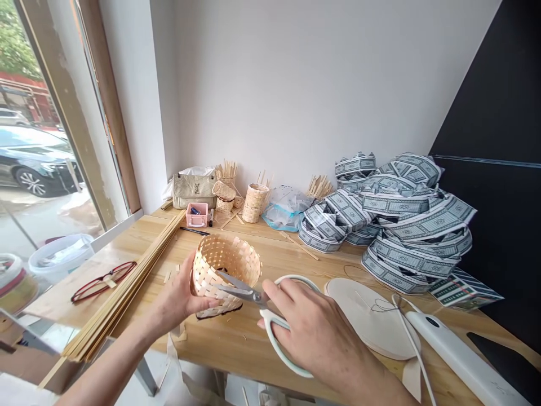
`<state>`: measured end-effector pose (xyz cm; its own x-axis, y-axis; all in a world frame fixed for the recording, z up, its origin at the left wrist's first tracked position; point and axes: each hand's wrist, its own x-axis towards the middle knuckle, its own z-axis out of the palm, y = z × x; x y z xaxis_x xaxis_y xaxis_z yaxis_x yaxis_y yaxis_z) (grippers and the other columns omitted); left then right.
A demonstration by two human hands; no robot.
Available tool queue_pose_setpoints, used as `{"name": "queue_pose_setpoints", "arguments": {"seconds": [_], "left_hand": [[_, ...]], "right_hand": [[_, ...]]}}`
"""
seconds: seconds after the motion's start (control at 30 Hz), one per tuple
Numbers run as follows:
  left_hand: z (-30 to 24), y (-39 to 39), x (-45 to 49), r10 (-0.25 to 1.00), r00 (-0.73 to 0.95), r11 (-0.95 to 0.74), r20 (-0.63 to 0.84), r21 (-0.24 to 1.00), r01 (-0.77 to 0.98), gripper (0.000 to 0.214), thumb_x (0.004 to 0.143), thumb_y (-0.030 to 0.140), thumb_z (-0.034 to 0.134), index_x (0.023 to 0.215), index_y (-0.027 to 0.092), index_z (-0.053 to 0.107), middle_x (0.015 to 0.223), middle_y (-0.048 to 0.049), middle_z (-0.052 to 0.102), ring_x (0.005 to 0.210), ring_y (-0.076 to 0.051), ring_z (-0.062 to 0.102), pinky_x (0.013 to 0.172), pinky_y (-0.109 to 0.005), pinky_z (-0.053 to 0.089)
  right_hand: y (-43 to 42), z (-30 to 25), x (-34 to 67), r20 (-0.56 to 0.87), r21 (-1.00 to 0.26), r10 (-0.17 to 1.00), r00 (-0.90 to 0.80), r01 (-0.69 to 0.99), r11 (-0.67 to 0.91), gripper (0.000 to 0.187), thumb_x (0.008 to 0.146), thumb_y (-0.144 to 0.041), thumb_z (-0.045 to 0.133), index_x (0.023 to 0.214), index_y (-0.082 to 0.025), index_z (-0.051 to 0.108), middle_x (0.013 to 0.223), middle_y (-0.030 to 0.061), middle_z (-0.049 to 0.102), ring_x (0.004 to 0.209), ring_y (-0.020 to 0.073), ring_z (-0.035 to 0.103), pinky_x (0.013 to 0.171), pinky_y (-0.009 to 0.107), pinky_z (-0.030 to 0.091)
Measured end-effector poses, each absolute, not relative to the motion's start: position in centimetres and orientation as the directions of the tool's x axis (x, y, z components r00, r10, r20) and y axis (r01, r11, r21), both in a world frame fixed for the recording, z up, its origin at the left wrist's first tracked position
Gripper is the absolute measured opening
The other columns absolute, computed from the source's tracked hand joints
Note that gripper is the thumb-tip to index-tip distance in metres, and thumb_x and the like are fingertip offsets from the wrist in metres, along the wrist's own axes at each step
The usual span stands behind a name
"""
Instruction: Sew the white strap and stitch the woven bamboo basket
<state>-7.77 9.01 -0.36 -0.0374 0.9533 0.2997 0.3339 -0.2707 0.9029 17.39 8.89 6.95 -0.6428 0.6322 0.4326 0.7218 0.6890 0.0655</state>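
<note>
My left hand (180,296) grips a round woven bamboo basket (224,265), which tilts with its open top facing up and away from me. My right hand (315,330) holds a pair of scissors (249,295) with white loop handles. The steel blades sit against the lower side of the basket and are slightly open. A dark edge shows under the basket, but the hand and blades hide part of its lower side. Beside my right hand lies a pale round wooden disc (369,316) with dark thread on it.
A bundle of long bamboo strips (122,287) and red-framed glasses (103,281) lie at the left of the wooden table (257,332). A white corded device (465,355) lies at front right. Several printed paper bands (401,220) are heaped at the back right, near small woven bamboo pieces (255,203).
</note>
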Motion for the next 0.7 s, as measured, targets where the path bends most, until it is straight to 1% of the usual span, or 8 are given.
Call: {"name": "queue_pose_setpoints", "arguments": {"seconds": [0.2,0.37,0.47,0.6,0.7], "left_hand": [[0.7,8.5,-7.9,0.94,-0.111,-0.263,0.323,0.893,0.365,0.1,0.055,0.039,0.078,0.137,0.017,0.026,0.127,-0.0153,0.051,0.118,-0.034,0.046,0.098,-0.046,0.039],[0.9,8.4,-7.5,0.941,-0.088,-0.282,0.326,0.902,0.327,0.099,0.054,0.041,0.079,0.136,0.017,0.028,0.126,-0.0152,0.052,0.116,-0.033,0.048,0.097,-0.044,0.041],[1.3,8.3,-7.4,0.948,-0.078,-0.265,0.308,0.902,0.34,0.099,0.054,0.042,0.078,0.135,0.016,0.028,0.124,-0.0157,0.052,0.115,-0.033,0.049,0.096,-0.044,0.041],[2.0,8.0,-7.4,0.958,-0.041,-0.248,0.284,0.889,0.385,0.093,0.058,0.041,0.076,0.134,0.015,0.028,0.127,-0.0155,0.05,0.117,-0.032,0.047,0.099,-0.045,0.038],[2.2,7.8,-7.4,0.958,-0.024,-0.255,0.285,0.89,0.379,0.095,0.057,0.044,0.075,0.134,0.015,0.027,0.128,-0.0161,0.048,0.12,-0.033,0.044,0.101,-0.046,0.036]], "right_hand": [[9.2,6.8,17.8,0.444,0.035,0.642,-0.625,0.728,0.684,0.034,0.063,-0.02,0.074,0.092,-0.021,0.057,0.075,-0.0025,0.056,0.068,0.0166,0.055,0.055,0.028,0.031],[9.1,6.8,17.6,0.4,0.034,0.65,-0.647,0.719,0.695,0.032,0.064,-0.015,0.071,0.092,-0.022,0.057,0.077,-0.0027,0.056,0.071,0.0165,0.055,0.057,0.028,0.031],[9.0,7.3,17.3,0.359,0.046,0.645,-0.675,0.703,0.71,0.03,0.067,-0.019,0.071,0.093,-0.022,0.056,0.077,-0.0024,0.056,0.072,0.0166,0.054,0.057,0.028,0.03],[9.1,7.8,17.2,0.351,0.075,0.614,-0.707,0.675,0.734,0.028,0.072,-0.029,0.067,0.097,-0.022,0.056,0.075,-0.002,0.055,0.07,0.0158,0.053,0.055,0.028,0.029],[9.1,7.9,17.3,0.348,0.126,0.59,-0.729,0.66,0.741,0.027,0.074,-0.026,0.063,0.099,-0.021,0.056,0.073,-0.0017,0.054,0.068,0.0153,0.052,0.054,0.029,0.028]]}}
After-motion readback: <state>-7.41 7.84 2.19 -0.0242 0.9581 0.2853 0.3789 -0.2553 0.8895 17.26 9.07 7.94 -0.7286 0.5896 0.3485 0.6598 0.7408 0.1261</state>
